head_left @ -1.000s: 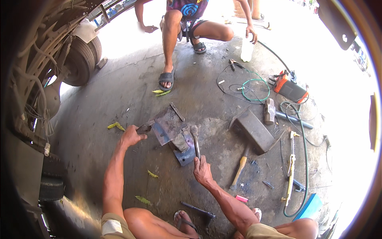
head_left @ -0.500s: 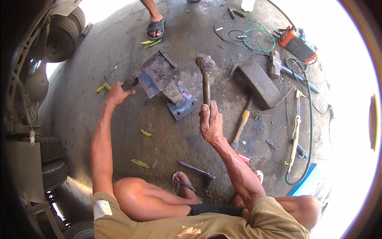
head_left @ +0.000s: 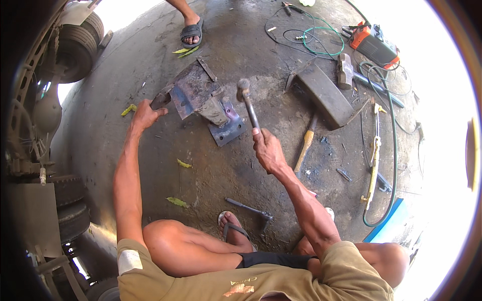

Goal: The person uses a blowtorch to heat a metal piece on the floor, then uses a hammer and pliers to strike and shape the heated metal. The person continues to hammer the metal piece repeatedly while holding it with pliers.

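Note:
My right hand (head_left: pixel 269 150) is closed round the handle of a hammer (head_left: pixel 250 109), its head raised just right of the metalwork. At the left, my left hand (head_left: pixel 146 115) grips the end of a rusty metal bracket (head_left: pixel 196 86), a bent plate assembly lying on the ground. Against its lower right side sits a grey metal block (head_left: pixel 214 111). Under that block a bluish steel plate with holes (head_left: pixel 229 132) juts toward me.
To the right lie a dark metal channel (head_left: pixel 324 95), a wood-handled tool (head_left: pixel 305 149), a sledgehammer (head_left: pixel 345 72), a gas torch (head_left: pixel 374 155) with hose, and an orange-black welding machine (head_left: pixel 374 45). A ratchet wrench (head_left: pixel 249 207) lies near my feet. Another person's sandalled foot (head_left: pixel 192 32) stands beyond.
The hammer has swung left and tilted, its head now closer to the bracket. My left hand keeps its hold on the bracket. The view has shifted slightly.

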`<state>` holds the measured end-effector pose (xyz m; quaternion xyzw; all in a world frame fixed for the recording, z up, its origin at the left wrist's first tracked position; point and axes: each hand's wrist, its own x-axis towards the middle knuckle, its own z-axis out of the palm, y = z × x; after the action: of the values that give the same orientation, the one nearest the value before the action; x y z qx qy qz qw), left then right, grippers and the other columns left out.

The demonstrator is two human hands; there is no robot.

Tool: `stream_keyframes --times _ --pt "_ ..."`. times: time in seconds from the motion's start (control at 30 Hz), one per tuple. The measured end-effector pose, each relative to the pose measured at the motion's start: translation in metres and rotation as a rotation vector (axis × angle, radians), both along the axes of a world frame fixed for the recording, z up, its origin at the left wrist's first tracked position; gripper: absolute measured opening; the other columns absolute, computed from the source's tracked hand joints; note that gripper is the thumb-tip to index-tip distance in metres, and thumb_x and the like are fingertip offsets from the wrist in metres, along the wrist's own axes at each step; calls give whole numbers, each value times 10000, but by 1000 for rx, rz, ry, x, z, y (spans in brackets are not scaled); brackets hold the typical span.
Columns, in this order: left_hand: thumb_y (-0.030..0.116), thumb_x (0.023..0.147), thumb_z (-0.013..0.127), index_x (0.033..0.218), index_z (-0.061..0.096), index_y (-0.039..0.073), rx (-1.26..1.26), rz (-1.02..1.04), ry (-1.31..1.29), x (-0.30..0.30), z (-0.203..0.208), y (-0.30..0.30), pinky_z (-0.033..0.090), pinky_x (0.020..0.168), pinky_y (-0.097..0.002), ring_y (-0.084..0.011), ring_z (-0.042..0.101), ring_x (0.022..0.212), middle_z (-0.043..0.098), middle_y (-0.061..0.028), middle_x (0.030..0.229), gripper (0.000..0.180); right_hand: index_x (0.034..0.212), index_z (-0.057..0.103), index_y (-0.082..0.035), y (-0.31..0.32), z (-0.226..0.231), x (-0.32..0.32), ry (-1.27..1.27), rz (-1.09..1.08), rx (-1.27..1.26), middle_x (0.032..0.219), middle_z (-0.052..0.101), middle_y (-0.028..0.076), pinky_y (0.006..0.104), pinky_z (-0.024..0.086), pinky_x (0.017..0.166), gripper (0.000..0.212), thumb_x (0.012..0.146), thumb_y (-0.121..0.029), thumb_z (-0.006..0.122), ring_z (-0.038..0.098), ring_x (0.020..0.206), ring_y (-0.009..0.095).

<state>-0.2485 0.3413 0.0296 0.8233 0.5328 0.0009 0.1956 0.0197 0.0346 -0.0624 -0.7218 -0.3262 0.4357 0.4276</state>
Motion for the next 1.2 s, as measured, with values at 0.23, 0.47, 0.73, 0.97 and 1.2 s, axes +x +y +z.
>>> stream_keyframes --times 0.23,0.47,0.73,0.97,1.2 --pt "290 751 838 762 679 -31 -56 24 -36 -2 -7 -2 455 560 -355 -177 584 527 612 -93 576 359 953 471 -81 15 178 74 90 -484 1290 621 476 24 239 357 341 546 1032 -602 331 425 420 75" --pt "326 731 841 741 666 -58 -34 23 1 5 -9 -5 474 602 -409 -238 603 554 617 -137 599 423 1045 471 -8 10 -30 -12 -212 -140 460 679 583 197 531 494 646 372 1053 -376 413 638 663 339" --pt "348 712 814 781 665 -79 -22 -27 -26 9 -16 -3 463 624 -422 -260 596 584 598 -164 619 458 979 542 26 -27 -12 -10 -129 -47 -105 770 626 316 559 463 704 485 1045 -444 440 642 758 487" --pt "331 723 807 753 647 -66 -8 -40 -8 15 -9 -4 433 589 -414 -236 545 554 580 -122 611 429 937 475 -103 -36 138 37 59 -411 737 647 478 -22 236 339 325 447 1057 -523 379 416 434 51" --pt "328 716 816 780 676 -75 -5 -27 34 22 5 -16 480 677 -425 -311 647 651 642 -183 671 432 943 351 -121 21 132 44 -300 -554 1271 626 456 27 310 414 415 456 1045 -566 338 435 487 117"
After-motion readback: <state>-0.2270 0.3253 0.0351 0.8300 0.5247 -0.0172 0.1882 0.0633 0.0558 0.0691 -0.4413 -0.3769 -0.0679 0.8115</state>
